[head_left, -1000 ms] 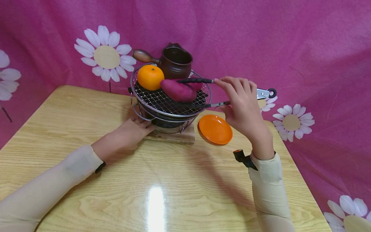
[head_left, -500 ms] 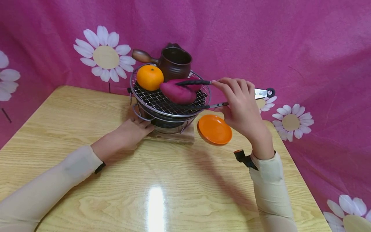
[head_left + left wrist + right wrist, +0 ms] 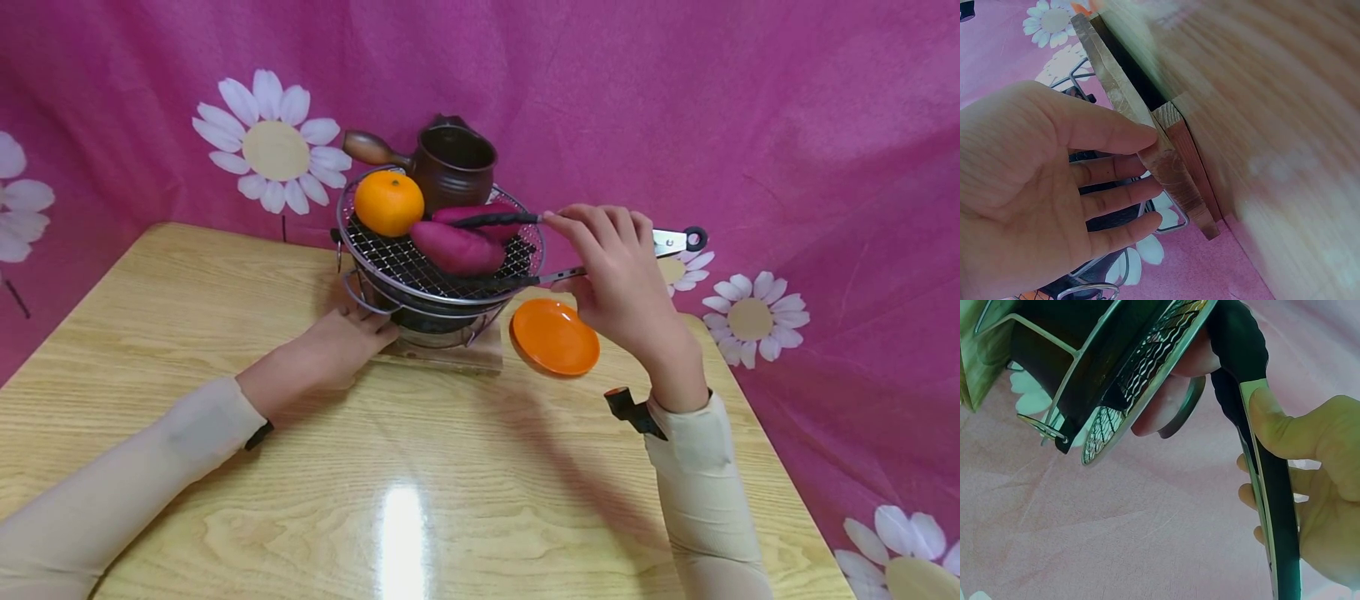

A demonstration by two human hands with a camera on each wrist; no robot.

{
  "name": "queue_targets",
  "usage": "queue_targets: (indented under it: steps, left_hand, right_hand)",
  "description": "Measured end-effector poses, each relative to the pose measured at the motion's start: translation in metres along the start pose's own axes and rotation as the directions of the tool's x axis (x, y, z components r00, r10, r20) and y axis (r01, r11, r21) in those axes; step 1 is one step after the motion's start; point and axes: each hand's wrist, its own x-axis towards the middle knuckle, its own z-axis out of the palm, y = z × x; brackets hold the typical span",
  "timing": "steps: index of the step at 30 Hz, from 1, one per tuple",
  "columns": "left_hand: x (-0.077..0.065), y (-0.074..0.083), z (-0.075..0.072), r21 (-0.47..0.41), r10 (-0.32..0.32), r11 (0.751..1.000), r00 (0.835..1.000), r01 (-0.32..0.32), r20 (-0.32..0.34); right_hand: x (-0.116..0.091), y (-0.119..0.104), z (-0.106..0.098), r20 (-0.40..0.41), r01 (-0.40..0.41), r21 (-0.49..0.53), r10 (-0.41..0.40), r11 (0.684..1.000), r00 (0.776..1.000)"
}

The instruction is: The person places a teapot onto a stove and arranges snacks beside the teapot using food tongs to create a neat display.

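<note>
In the head view, my right hand [image 3: 618, 279] holds black-and-silver tongs [image 3: 495, 220], thumb on one arm and fingers on the other. The tongs' ends straddle a purple sweet potato [image 3: 456, 248] low over the wire grill grate [image 3: 393, 265]. Behind it lies another sweet potato [image 3: 512, 208], partly covered by the upper arm of the tongs. My left hand [image 3: 341, 343] grips the corner of the wooden board [image 3: 465, 358] under the round grill. The left wrist view shows its thumb on the board [image 3: 1175, 175] edge, fingertips along the other side.
An orange mandarin [image 3: 388, 202] and a dark brown clay pot [image 3: 456, 171] with a side handle stand on the grate. Right of the grill, an orange plate [image 3: 555, 337] lies on the wooden table [image 3: 315, 500]. A pink flowered cloth [image 3: 637, 108] hangs behind.
The front sweet potato has come down slightly towards the grate, and more of the one behind shows. The tongs and right hand have shifted a little left and down. The left hand stays put.
</note>
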Motion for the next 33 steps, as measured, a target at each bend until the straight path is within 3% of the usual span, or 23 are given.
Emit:
queue_targets:
  steps: [14, 25, 33]
  left_hand:
    - [0.0001, -0.0012, -0.0009, -0.018, -0.004, 1.0, 0.999, 0.005, 0.05]
    - [-0.001, -0.0006, -0.0001, -0.003, 0.013, 1.0, 1.0, -0.013, 0.004]
    - [-0.0005, -0.0007, -0.0005, -0.018, 0.0, 1.0, 1.0, 0.0, 0.031]
  right_hand:
    - [0.0007, -0.0009, 0.0021, 0.012, 0.003, 0.007, -0.003, 1.0, 1.0]
    - [0.0005, -0.0013, 0.005, 0.016, 0.009, 0.017, -0.009, 1.0, 1.0]
    - [0.0002, -0.001, 0.0062, 0.023, 0.006, 0.021, -0.007, 1.0, 1.0]
